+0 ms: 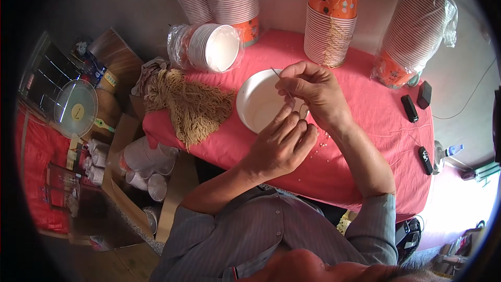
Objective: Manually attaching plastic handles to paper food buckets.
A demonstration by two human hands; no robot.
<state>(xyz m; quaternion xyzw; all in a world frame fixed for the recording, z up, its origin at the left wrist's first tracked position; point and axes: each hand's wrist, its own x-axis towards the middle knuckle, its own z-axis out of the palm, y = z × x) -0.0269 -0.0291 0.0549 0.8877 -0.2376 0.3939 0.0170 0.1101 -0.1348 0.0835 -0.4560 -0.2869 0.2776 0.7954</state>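
Note:
In front of me, over the right part of a white bowl (245,102), my two hands come close together. My right hand (318,94) is closed in a pinch on a thin needle-like rod (275,72), whose tip sticks out past the fingertips. Just below it, my left hand (284,143) is also closed, its fingertips pressed together near the rod's lower end. Whatever those fingertips hold is too small to name. Small pale beads (322,145) lie scattered on the red cloth (250,154) beside my right wrist.
A bundle of tan cords (182,104) lies left of the bowl. Nested paper tubs (201,47) lie behind it. Tall tub stacks (329,34) stand along the wall, with a wrapped stack (409,36) at right. Black devices (409,108) lie right; an open cardboard box (125,177) stands left.

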